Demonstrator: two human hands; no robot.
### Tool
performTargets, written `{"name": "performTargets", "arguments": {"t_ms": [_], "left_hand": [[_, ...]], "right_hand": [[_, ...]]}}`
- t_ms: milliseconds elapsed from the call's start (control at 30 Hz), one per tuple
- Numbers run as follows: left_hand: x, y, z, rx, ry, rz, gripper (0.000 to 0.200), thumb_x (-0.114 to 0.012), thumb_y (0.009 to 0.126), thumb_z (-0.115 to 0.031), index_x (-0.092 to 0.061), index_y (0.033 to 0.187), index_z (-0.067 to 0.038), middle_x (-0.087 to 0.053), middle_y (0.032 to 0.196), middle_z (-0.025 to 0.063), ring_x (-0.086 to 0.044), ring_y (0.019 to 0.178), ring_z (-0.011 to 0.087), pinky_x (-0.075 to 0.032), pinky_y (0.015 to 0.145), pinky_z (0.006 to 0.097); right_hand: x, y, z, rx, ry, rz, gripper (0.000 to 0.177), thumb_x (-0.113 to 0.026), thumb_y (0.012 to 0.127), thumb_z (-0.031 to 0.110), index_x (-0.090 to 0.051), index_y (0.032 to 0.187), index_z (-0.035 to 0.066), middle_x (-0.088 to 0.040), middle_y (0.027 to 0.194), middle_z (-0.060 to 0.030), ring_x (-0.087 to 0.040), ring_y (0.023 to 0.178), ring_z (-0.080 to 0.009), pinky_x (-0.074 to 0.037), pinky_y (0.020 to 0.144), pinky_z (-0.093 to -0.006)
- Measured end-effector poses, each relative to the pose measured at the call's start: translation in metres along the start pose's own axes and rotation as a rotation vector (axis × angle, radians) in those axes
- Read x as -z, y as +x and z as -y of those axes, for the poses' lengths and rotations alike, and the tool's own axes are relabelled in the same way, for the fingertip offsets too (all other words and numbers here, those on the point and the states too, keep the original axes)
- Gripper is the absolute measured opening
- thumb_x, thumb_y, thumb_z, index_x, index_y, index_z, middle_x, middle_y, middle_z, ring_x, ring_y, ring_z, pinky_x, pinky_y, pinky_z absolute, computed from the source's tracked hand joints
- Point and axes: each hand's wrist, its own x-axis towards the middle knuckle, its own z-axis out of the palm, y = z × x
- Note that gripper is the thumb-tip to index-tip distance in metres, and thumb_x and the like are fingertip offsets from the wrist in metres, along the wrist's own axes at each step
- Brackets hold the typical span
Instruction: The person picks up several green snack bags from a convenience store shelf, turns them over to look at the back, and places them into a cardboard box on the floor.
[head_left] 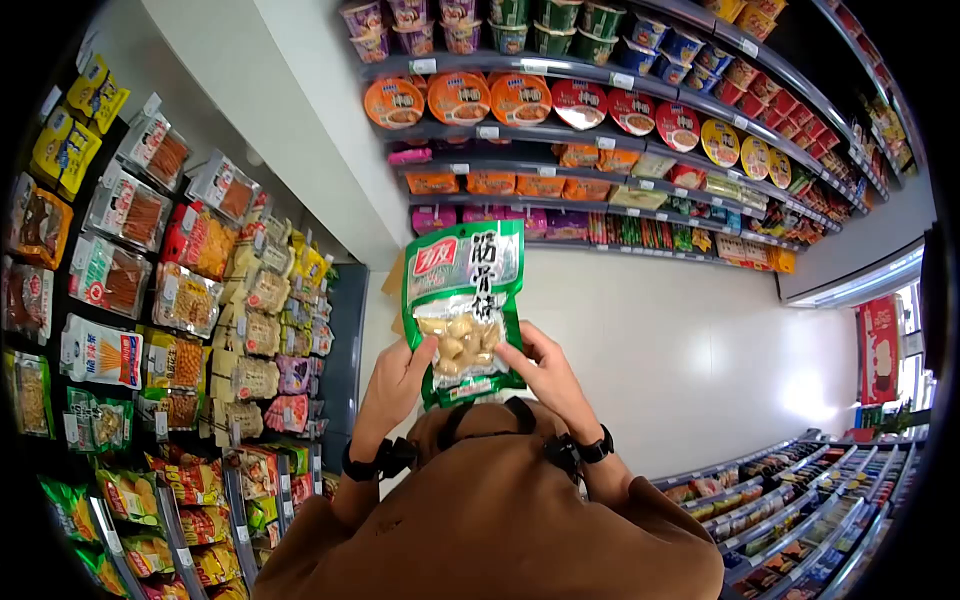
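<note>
A green and silver snack packet (pixel 463 310) with a clear window showing pale pieces is held upright in front of my body. My left hand (pixel 395 385) grips its lower left edge, the thumb lying on the front. On the lower right edge, my right hand (pixel 548 372) pinches the packet with its thumb on the front. The fingers behind the packet are mostly hidden. Part of a brown cardboard-coloured object (pixel 394 288) shows behind the packet's left side.
Hanging snack packets (pixel 125 205) fill a rack on the left, with bagged snacks (pixel 130 495) below. Shelves of instant noodle bowls (pixel 520 98) stand ahead. More stocked shelves (pixel 790 500) are at lower right. A pale floor (pixel 650 330) lies between, and a white pillar (pixel 300 110) rises at upper left.
</note>
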Motion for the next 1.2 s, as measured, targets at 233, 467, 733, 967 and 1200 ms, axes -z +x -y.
{"name": "performTargets", "arguments": {"t_ms": [233,467,733,967,1200], "left_hand": [[0.010,-0.018,0.013,-0.002,-0.132,-0.167,0.036,-0.050,0.103,-0.028,-0.059,0.109,0.006,-0.067,0.090,0.0168,-0.060,0.081,0.0202,-0.047,0.076,0.0347],[0.017,-0.046,0.032,0.001,-0.241,-0.389,0.040,-0.048,0.104,-0.032,-0.060,0.103,0.006,-0.061,0.080,0.0074,-0.050,0.074,0.0104,-0.043,0.066,0.0303],[0.015,-0.052,0.051,-0.031,-0.263,-0.442,0.047,-0.043,0.105,-0.039,-0.060,0.101,0.005,-0.058,0.080,0.0037,-0.049,0.075,0.0104,-0.043,0.069,0.0294],[0.002,-0.042,0.039,0.090,-0.258,-0.289,0.050,-0.044,0.105,-0.042,-0.061,0.104,0.005,-0.061,0.088,0.0025,-0.051,0.083,0.0087,-0.044,0.076,0.0263],[-0.009,-0.023,0.023,-0.045,-0.334,-0.248,0.039,-0.051,0.103,-0.032,-0.059,0.113,0.005,-0.062,0.089,0.0036,-0.052,0.082,0.0093,-0.045,0.075,0.0265]], "right_hand": [[-0.017,0.020,-0.005,0.066,-0.047,0.124,0.035,-0.065,0.095,0.026,-0.061,0.121,0.002,-0.057,0.083,0.0021,-0.042,0.070,-0.0072,-0.040,0.065,-0.0238],[-0.048,0.042,0.016,0.120,-0.093,0.291,0.036,-0.065,0.095,0.032,-0.060,0.113,0.001,-0.055,0.080,-0.0015,-0.043,0.072,-0.0099,-0.041,0.066,-0.0270],[-0.049,0.035,0.010,0.078,-0.154,0.336,0.036,-0.065,0.095,0.033,-0.059,0.111,0.001,-0.048,0.075,-0.0018,-0.041,0.070,-0.0106,-0.038,0.063,-0.0279],[-0.028,0.018,0.001,0.089,-0.100,0.267,0.039,-0.063,0.096,0.032,-0.056,0.119,0.002,-0.053,0.079,-0.0010,-0.044,0.072,-0.0099,-0.039,0.064,-0.0269],[-0.008,0.017,0.004,0.010,-0.052,0.253,0.038,-0.064,0.096,0.026,-0.055,0.123,0.001,-0.057,0.086,0.0009,-0.049,0.076,-0.0067,-0.042,0.068,-0.0239]]}}
